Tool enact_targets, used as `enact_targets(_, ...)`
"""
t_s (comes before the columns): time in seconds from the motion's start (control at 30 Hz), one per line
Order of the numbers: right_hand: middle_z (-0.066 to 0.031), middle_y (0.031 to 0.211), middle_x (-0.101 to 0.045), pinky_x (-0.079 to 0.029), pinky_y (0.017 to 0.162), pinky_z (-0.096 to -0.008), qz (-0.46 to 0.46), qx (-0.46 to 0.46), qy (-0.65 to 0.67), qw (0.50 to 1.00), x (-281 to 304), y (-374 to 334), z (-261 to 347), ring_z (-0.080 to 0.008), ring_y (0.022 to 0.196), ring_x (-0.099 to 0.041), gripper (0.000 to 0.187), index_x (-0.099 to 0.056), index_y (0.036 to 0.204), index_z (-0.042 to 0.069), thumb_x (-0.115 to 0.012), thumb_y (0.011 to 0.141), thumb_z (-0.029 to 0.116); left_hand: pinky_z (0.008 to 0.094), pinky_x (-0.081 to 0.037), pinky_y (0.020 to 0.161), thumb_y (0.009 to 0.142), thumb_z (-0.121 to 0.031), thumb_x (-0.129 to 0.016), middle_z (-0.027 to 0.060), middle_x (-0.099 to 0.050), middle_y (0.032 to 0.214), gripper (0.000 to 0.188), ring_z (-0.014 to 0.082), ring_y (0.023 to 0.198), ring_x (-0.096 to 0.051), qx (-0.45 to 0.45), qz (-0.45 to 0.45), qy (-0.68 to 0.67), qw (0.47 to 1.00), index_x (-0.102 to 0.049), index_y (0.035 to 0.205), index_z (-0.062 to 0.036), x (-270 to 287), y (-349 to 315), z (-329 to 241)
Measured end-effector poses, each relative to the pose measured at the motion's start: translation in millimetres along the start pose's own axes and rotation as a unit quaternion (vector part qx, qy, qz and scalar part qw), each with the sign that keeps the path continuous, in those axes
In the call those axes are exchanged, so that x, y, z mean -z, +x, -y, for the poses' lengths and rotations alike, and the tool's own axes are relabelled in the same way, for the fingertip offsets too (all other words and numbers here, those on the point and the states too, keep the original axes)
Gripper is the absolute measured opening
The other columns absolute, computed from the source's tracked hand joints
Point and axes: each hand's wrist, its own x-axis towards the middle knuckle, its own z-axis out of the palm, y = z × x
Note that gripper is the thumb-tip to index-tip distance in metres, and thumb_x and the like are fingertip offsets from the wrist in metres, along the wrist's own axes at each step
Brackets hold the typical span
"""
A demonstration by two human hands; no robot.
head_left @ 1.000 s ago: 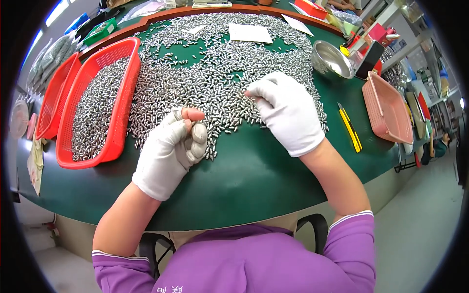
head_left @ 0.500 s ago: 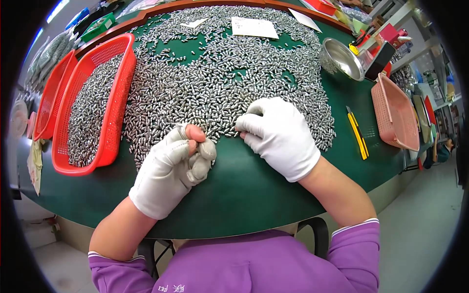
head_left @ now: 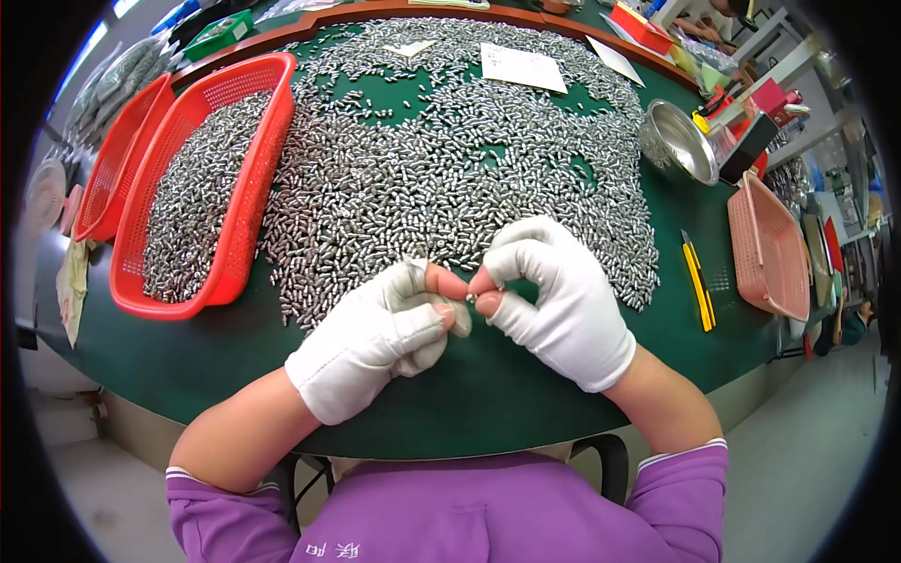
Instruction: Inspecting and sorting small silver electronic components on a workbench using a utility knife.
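Metal pc at tips of R grip, thumb-index pinch on it; L grip just beside, hold unclear

A: what's all that on the right of the green table?
B: yellow utility knife lying with its silver end facing away, pink plastic basket near it. farther back there's a shiny metal bowl with a dark flat slab next to it
A: and the left?
B: pale yellowish cloth by the table edge, plus a green bin past the brown rim lol
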Motion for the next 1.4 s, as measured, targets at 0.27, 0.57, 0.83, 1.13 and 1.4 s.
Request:
enact_targets(0.27, -0.008, 0.087, -0.062, -0.051, 0.072, -0.0338, -0.004, -0.015, 0.073, 0.997, -7.8, -3.5, 2.5, -0.0236, 0.081, -0.061, 0.019, -0.068, 0.084, 0.008, -0.078, 0.068, 0.005, 0.0193, -0.029, 0.051, 0.089, -0.021, -0.068, 0.0044, -0.061, 0.087, 0.022, 0.0054, 0.06, -0.043, -0.002, -0.019, 0.074, 0.997, -0.054, 0.102, -0.0092, -1.0, -0.2, 2.7)
enact_targets(0.57, -0.0072, 0.063, -0.054, -0.041, 0.043, -0.0351, -0.053, 0.198, -0.049, 0.977, -1.8, 11.3, 1.9, -0.0256, 0.051, -0.054, 0.019, -0.064, 0.077, 0.008, -0.074, 0.062, 0.003, 0.0193, -0.037, 0.054, 0.093, -0.019, -0.062, 0.0026, -0.063, 0.083, 0.013, 0.0056, 0.061, -0.049, -0.022, -0.007, 0.065, 0.998, -0.056, 0.095, -0.0077, 4.1, 0.0, 3.9)
enact_targets(0.83, -0.0025, 0.071, -0.057, -0.04, 0.046, -0.0334, -0.027, 0.245, -0.133, 0.96, 2.9, 7.0, -0.2, -0.0216, 0.055, -0.056, 0.028, -0.059, 0.079, 0.011, -0.079, 0.061, 0.007, 0.0205, -0.038, 0.054, 0.09, -0.016, -0.066, 0.0036, -0.063, 0.082, 0.013, 0.0067, 0.061, -0.05, -0.026, -0.006, 0.074, 0.997, -0.057, 0.092, -0.007, 2.8, -0.9, 3.9)
enact_targets(1.13, -0.0018, 0.069, -0.056, -0.04, 0.048, -0.0339, -0.027, 0.222, -0.127, 0.966, 1.2, 4.6, 0.9, -0.0218, 0.057, -0.055, 0.028, -0.057, 0.076, 0.012, -0.078, 0.059, 0.004, 0.0209, -0.039, 0.053, 0.088, -0.011, -0.066, 0.0028, -0.063, 0.08, 0.011, 0.0068, 0.06, -0.05, -0.027, -0.02, 0.093, 0.995, -0.058, 0.092, -0.0057, -0.2, -1.0, 3.9)
enact_targets(1.4, -0.0023, 0.071, -0.058, -0.041, 0.048, -0.0341, -0.041, 0.23, -0.116, 0.965, 1.7, 5.6, 0.4, -0.0221, 0.057, -0.056, 0.027, -0.059, 0.077, 0.011, -0.078, 0.06, 0.005, 0.0206, -0.04, 0.053, 0.087, -0.007, -0.066, 0.0024, -0.063, 0.079, 0.01, 0.007, 0.06, -0.051, -0.044, -0.043, 0.1, 0.993, -0.057, 0.091, -0.0052, -3.3, -2.1, 3.3)
